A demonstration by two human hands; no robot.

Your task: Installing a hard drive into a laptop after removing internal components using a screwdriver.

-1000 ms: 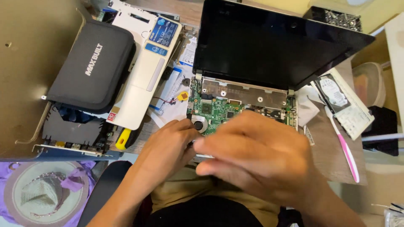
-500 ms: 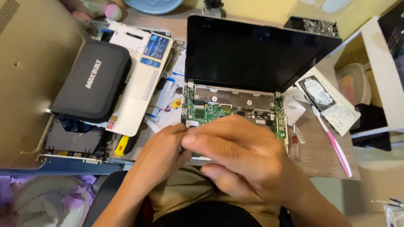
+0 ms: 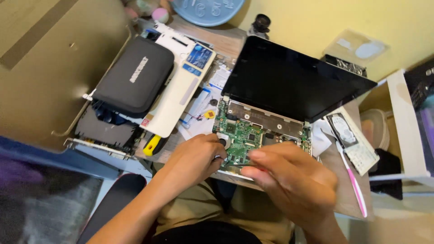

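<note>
A cluttered wooden table (image 3: 235, 43) against a yellow wall, where we work on an opened laptop.

The green circuit board (image 3: 246, 135) lies just beyond our fingers, its long axis running left to right. Our left hand (image 3: 196, 158) curls its fingers against the board's near edge; our right hand (image 3: 289, 183) pinches something small we cannot make out.

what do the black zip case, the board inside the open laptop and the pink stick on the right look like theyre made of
Black case: seemingly woven fabric over a stiff shell, matte, rounded edges.
Board: green circuit laminate, likely fibreglass, studded with dark chips and shiny metal parts.
Pink stick: probably smooth plastic, uniform glossy colour.
</note>
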